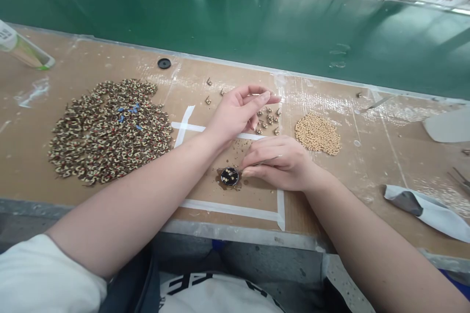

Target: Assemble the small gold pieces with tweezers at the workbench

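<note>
My left hand (pixel 240 110) hovers over the table with its thumb drawn against the fingers; whether a small piece sits between them I cannot make out. Beneath and beside it stand several small brown-and-gold pieces (pixel 270 119) with thin stems. My right hand (pixel 281 162) is closed around thin metal tweezers (pixel 270 159), whose tips point left to a small round dish (pixel 230 176). Dark liquid fills the dish, with several tan beads in it and a wet stain around it. White tape strips (pixel 231 209) frame this patch of table.
A large heap of small dark-and-cream parts (pixel 110 137) spreads at left, a few blue bits among them. A pile of tan beads (pixel 317 134) lies at right. Also around are a black cap (pixel 164 63), a clear tube (pixel 25 49), a white pouch (pixel 429 210) and a green partition (pixel 235 24).
</note>
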Tool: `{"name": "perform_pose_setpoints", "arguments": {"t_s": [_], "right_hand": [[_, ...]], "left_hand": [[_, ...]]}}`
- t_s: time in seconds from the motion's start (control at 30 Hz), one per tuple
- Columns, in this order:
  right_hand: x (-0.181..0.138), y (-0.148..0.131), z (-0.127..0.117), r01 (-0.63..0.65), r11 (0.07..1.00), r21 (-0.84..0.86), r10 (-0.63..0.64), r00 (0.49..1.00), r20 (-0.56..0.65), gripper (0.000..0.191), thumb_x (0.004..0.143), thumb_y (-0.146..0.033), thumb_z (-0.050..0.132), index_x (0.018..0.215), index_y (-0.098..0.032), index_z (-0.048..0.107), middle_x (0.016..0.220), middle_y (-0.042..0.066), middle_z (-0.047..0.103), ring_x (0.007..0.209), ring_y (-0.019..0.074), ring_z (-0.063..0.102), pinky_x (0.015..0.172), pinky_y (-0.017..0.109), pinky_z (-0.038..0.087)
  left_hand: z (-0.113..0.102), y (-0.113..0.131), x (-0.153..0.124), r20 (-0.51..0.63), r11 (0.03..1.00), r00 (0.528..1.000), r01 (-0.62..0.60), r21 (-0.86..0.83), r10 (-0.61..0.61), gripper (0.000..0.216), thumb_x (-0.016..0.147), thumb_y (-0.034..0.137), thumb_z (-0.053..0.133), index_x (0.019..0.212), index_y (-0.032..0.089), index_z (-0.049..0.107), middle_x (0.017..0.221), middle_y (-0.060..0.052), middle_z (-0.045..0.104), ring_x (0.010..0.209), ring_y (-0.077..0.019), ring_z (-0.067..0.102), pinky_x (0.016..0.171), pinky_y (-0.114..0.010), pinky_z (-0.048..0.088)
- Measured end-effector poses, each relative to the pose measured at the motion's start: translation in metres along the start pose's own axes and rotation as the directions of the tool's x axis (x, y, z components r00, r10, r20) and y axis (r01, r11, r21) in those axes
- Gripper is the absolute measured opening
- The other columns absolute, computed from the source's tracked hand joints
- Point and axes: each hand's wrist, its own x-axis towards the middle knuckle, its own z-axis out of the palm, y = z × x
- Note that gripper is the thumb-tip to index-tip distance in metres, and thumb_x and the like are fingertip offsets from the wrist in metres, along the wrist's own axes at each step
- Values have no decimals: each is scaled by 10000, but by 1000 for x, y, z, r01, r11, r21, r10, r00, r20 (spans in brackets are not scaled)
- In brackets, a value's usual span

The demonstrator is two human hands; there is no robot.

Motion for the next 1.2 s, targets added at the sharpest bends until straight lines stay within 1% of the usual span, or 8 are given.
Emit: {"name": "perform_pose_setpoints", "arguments": {"t_s": [0.17, 0.27, 0.37, 0.47, 0.6, 0.77, 1.0, 1.2], "right_hand": [[-1, 0, 0, -14, 999, 41, 14, 1000, -2, 105, 992, -219, 754, 929, -135, 759, 788, 54, 771, 710, 128, 726, 686, 230, 563], [-1, 1, 1, -16, 998, 55, 16, 1000, 3, 109, 994, -232, 753, 934, -142, 761, 792, 51, 774, 706, 124, 722, 682, 226, 563], [1, 1, 2, -4, 997, 71, 5, 1000, -12, 111, 1000, -231, 745, 933, -144, 757, 795, 53, 774, 706, 124, 720, 687, 228, 568], [2, 0, 3, -1, 997, 84, 3, 1000, -26, 113, 999, -219, 744, 922, -137, 753, 785, 56, 770, 703, 125, 718, 694, 231, 569], [1, 0, 3, -8, 997, 70, 10, 1000, -25, 110, 987, -218, 759, 912, -139, 758, 768, 50, 761, 685, 123, 704, 685, 233, 561], [2, 0, 3, -2, 996, 85, 4, 1000, -23, 106, 985, -205, 759, 907, -133, 759, 788, 59, 775, 690, 121, 710, 679, 224, 562], [1, 1, 4, -13, 996, 93, 15, 1000, -24, 112, 990, -221, 757, 914, -139, 765, 798, 54, 784, 697, 119, 717, 678, 221, 567], [1, 1, 4, -14, 995, 101, 17, 999, -29, 108, 983, -221, 763, 906, -145, 764, 790, 52, 784, 692, 127, 725, 678, 227, 573]], "left_hand": [[-2, -6, 2, 16, 999, 999, -45, 2, 45, 158, 946, 346, 765, 1041, 225, 797, 1167, -57, 804, 508, -45, 478, 439, -206, 335], [-3, -9, 3, -2, 999, 999, -51, 2, 51, 166, 916, 358, 805, 1024, 234, 827, 1081, -44, 808, 570, -63, 538, 471, -208, 360], [-4, -10, 3, 4, 996, 996, -89, 23, 89, 196, 892, 366, 837, 1033, 230, 840, 1037, -51, 809, 802, -119, 680, 629, -215, 491], [-4, -9, 3, 24, 993, 994, -104, 48, 103, 196, 890, 362, 841, 1035, 229, 844, 1022, -54, 810, 958, -151, 713, 783, -240, 545], [-4, -7, 2, 42, 995, 995, -88, 40, 86, 203, 889, 331, 850, 1064, 228, 839, 977, -44, 801, 970, -157, 721, 841, -265, 560], [-1, -5, 1, 20, 997, 997, -72, 24, 71, 150, 882, 256, 863, 1017, 202, 826, 930, -42, 783, 972, -163, 722, 860, -280, 571], [-1, -7, 1, 4, 993, 997, -82, 83, 82, 224, 858, 351, 886, 1022, 214, 821, 863, -41, 765, 929, -177, 724, 814, -283, 580], [-2, -7, 1, 18, 994, 997, -73, 86, 72, 184, 880, 337, 857, 1025, 228, 826, 861, -42, 761, 905, -181, 719, 735, -273, 562]]}}
